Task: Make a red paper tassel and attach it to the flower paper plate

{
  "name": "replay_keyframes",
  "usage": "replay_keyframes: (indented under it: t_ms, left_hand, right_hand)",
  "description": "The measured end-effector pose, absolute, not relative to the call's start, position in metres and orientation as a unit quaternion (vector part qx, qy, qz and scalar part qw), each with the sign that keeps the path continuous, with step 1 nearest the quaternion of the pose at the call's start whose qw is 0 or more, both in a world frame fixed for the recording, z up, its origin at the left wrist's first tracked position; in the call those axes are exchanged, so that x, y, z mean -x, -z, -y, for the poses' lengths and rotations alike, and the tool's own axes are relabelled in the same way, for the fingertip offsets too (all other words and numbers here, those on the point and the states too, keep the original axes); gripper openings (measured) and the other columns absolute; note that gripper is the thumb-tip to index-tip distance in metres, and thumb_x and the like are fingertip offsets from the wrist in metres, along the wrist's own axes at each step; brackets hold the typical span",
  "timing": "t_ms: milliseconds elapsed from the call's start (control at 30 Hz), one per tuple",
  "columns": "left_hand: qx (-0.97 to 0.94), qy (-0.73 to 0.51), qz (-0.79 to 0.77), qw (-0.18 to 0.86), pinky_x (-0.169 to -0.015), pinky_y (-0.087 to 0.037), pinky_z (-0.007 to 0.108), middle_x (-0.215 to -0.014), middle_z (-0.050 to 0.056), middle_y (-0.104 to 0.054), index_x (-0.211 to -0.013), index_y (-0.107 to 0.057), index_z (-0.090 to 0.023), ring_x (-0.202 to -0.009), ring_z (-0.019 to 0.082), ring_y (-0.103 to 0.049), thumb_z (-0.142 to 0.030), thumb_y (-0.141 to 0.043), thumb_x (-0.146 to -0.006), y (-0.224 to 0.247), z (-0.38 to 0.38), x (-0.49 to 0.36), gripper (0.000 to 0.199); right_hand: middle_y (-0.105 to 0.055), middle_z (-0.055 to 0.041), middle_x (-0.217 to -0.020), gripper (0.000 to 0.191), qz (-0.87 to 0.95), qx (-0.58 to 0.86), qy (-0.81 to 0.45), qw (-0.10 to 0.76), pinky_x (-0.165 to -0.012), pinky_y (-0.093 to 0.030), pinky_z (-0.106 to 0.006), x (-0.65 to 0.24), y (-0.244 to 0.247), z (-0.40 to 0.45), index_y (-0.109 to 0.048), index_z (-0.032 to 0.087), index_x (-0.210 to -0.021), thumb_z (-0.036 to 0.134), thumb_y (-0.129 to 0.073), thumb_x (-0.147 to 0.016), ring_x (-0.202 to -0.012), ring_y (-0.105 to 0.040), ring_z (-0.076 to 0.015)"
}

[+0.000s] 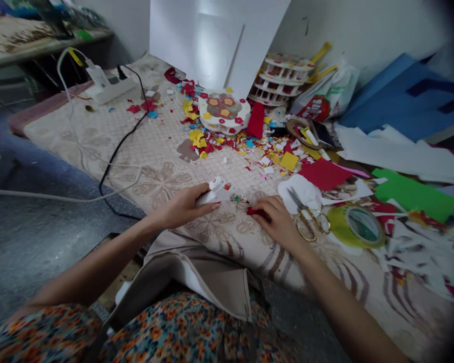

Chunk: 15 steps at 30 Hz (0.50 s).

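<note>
In my left hand [185,205] is a small white device [214,191], its rounded head pointing toward the table middle. My right hand [273,218] has its fingers closed on a dark red piece [258,212] near the table's front edge. A few tiny green and red scraps [236,198] lie between the two hands. Just right of my right hand, gold-handled scissors [306,214] rest with their blades over a white cut-out sheet [300,191]. Farther back stands a white scalloped box [224,112] decorated with red and yellow flowers.
A yellow tape roll [357,226] lies at the right among paper strips and a green sheet [414,195]. Coloured scraps [265,151] spread across the patterned cloth. A power strip [111,89] with a black cable [115,151] is at the left. A white board [212,40] stands behind.
</note>
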<state>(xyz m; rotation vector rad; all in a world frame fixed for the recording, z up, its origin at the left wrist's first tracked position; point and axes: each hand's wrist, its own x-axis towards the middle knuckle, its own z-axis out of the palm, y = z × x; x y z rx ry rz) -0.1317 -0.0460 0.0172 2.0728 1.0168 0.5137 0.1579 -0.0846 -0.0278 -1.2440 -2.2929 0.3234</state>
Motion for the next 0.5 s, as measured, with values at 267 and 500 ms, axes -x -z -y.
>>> replay_keyframes:
  t_ms: [267, 500]
  left_hand:
    - [-0.830, -0.197, -0.388, 0.348, -0.056, -0.030, 0.023, -0.066, -0.004, -0.042, -0.078, -0.046, -0.017, -0.060, 0.010, -0.039, -0.041, -0.051, -0.088, -0.018, 0.048, 0.123, 0.026]
    - [-0.839, -0.200, -0.384, 0.330, -0.056, -0.029, 0.024, -0.065, -0.004, -0.044, -0.076, -0.045, -0.018, -0.059, 0.010, -0.042, -0.036, -0.052, -0.086, -0.022, 0.051, 0.116, 0.022]
  right_hand:
    - [-0.060, -0.0068, -0.095, 0.008, 0.841, 0.465, -0.123, 0.250, -0.083, -0.044, -0.039, -0.157, 0.027, 0.085, -0.061, 0.022, -0.097, 0.024, -0.057, -0.090, -0.093, -0.052, -0.0233]
    - [-0.061, -0.0074, -0.096, 0.012, 0.837, 0.471, -0.123, 0.249, -0.083, -0.045, -0.042, -0.159, 0.030, 0.084, -0.062, 0.023, -0.099, 0.027, -0.057, -0.090, -0.095, -0.052, -0.0251]
